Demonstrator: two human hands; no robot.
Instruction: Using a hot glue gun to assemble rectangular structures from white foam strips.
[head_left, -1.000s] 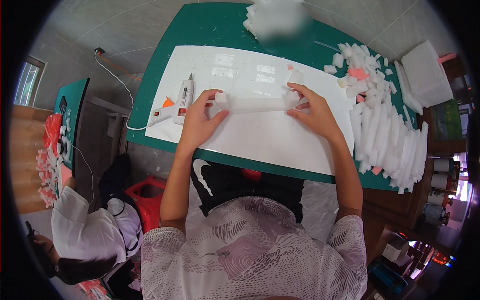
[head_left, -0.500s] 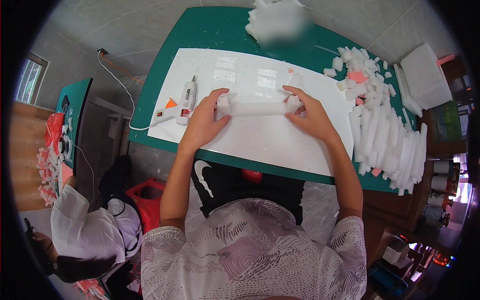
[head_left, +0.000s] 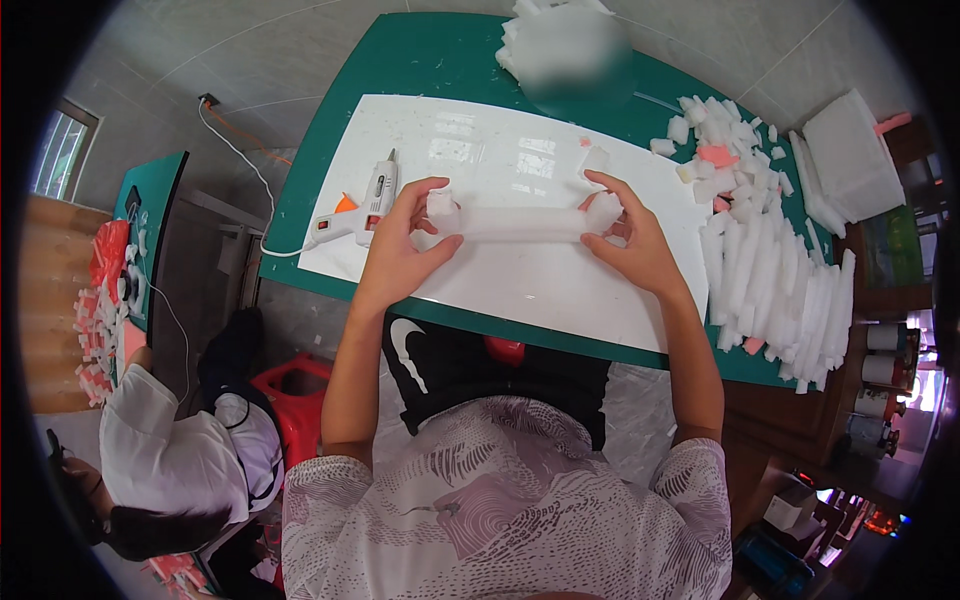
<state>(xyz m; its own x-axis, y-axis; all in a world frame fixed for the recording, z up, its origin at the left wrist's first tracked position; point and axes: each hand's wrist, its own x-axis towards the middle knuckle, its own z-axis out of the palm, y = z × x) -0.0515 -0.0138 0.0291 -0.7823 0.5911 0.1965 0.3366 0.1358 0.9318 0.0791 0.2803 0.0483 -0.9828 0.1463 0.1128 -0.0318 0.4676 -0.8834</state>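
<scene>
Between my hands is a long white foam strip [head_left: 520,224] with a chunky white foam block at each end. My left hand [head_left: 402,250] is closed around the left end, thumb on the near side and fingers on the far side. At the other end my right hand [head_left: 632,238] grips the right block in the same way. Directly left of my left hand a white hot glue gun [head_left: 381,190] lies on the white board [head_left: 490,280], its nozzle toward the far side. My left hand partly covers the gun.
Loose foam pieces [head_left: 715,150] and stacked foam strips [head_left: 775,290] cover the right of the green table [head_left: 330,120]. A white foam cluster [head_left: 560,50], partly blurred, stands at the far edge. Foam slabs [head_left: 850,155] stand far right. Another person [head_left: 180,450] sits at left.
The foam strip has come slightly toward me and looks larger, both ends still held. My left hand has shifted a little left, covering more of the glue gun; my right hand slightly right.
</scene>
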